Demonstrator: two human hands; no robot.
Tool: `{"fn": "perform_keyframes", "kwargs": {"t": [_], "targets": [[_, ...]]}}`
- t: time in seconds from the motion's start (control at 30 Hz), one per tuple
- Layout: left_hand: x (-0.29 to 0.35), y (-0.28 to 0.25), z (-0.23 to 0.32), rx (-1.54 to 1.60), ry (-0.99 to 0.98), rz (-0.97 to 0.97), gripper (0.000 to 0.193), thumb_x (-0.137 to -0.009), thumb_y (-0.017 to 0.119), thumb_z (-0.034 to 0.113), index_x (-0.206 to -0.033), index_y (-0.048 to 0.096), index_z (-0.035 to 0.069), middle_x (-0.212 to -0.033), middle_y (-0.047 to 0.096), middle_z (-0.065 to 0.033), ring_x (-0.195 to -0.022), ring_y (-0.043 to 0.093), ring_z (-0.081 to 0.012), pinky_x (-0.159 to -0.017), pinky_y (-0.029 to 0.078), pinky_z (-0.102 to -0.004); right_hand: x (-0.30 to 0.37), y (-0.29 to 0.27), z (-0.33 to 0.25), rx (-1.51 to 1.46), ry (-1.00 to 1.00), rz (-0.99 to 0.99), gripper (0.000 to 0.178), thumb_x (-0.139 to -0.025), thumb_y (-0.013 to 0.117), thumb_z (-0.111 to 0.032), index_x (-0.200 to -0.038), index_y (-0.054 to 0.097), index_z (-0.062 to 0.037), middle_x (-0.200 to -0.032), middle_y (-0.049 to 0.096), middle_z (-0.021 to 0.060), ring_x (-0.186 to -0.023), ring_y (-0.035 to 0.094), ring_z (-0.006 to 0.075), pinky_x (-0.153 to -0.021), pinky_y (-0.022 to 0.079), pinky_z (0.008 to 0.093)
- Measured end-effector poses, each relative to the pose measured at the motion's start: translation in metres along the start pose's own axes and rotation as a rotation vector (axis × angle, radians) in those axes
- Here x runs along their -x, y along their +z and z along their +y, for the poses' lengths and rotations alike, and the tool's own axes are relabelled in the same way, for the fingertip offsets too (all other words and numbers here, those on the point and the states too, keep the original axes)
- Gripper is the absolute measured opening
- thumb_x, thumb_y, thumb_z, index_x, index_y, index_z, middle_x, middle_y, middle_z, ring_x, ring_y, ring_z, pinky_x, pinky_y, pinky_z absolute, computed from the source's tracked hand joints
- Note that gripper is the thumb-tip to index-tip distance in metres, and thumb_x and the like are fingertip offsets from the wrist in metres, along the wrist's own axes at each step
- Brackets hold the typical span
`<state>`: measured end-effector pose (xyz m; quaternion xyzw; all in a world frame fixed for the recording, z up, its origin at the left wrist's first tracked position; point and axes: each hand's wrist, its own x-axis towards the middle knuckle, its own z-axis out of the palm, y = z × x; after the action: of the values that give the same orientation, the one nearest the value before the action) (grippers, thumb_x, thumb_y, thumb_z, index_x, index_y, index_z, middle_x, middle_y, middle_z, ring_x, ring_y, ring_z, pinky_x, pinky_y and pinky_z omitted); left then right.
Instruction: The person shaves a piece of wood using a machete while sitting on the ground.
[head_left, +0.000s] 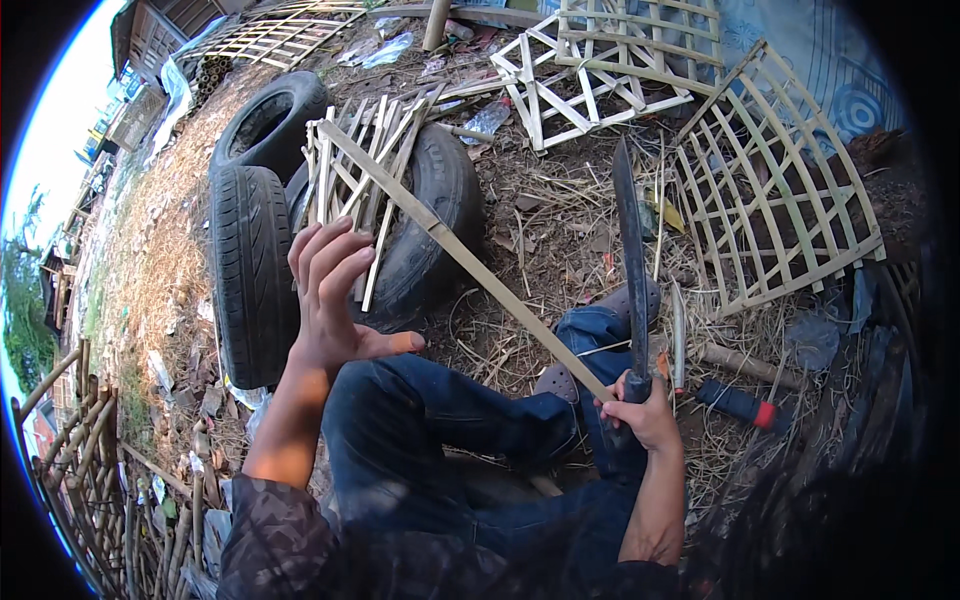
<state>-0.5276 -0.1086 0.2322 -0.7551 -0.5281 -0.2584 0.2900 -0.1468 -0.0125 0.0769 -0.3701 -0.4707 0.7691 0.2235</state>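
The thin bamboo strip point(500, 292) slants across the middle of the frame, from the upper left down to the right hand point(645, 408) in the lower right. That hand's fingers are closed around the strip's lower end and the handle of a long dark knife point(632, 250) together; the blade points up the frame. The strip looks light, stiff along its length and somewhat springy, with a joint near its upper part. Its flat faces seem the safer hold, since split edges may be sharp; a second grip would suit the stretch well clear of the blade. The left hand point(335, 295), left of centre, is spread open, holding nothing, beside the strip's upper half.

Beyond it, a bundle of pale strips point(325, 180) rests on a tyre point(450, 180), with another tyre point(250, 275) upright to its left. Jeans-clad legs point(400, 400) fill the lower centre. A lattice panel point(800, 279) stands at the upper right, and a dark, red-ended tool point(735, 403) lies below it.
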Motion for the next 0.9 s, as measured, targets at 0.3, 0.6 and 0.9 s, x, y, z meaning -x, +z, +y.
{"fn": "perform_keyframes", "kwargs": {"t": [0.3, 0.6, 0.9], "targets": [[-0.021, -0.004, -0.085, 0.003, -0.040, -1.090, 0.080, -0.062, 0.077, 0.059, -0.123, 0.052, 0.013, -0.091, 0.068, -0.0119, -0.085, 0.067, -0.0283, -0.076, 0.049, -0.0443, 0.011, -0.014, -0.013, 0.093, 0.130, -0.069, 0.022, -0.069, 0.070, 0.004, -0.079, 0.052, -0.0048, -0.081, 0.067, 0.0154, -0.064, 0.064, 0.0148, -0.052, 0.047, 0.0243], [0.030, -0.052, -0.032, 0.544, -0.614, -1.409, 0.069, -0.062, 0.080, 0.062, -0.085, 0.058, 0.002, -0.063, 0.060, -0.0134, -0.064, 0.062, -0.0286, -0.059, 0.047, -0.0394, 0.004, -0.013, -0.013, 1.001, -0.498, 0.610, 0.034, -0.076, 0.067, 0.003, -0.110, 0.061, 0.0032, -0.092, 0.065, 0.0095, -0.089, 0.063, 0.0170, -0.087, 0.047, 0.0306], [0.103, -0.087, 0.028, 1.127, -1.347, -1.419, 0.052, -0.091, 0.066, 0.041, -0.059, 0.041, 0.007, -0.055, 0.035, 0.0064, -0.052, 0.031, -0.0043, -0.045, 0.028, -0.0281, -0.013, 0.116, -0.030, 0.803, -0.331, 0.207, 0.019, -0.071, 0.074, -0.008, -0.075, 0.056, -0.0020, -0.061, 0.060, 0.0141, -0.060, 0.065, 0.0335, -0.055, 0.048, 0.0364]]}}
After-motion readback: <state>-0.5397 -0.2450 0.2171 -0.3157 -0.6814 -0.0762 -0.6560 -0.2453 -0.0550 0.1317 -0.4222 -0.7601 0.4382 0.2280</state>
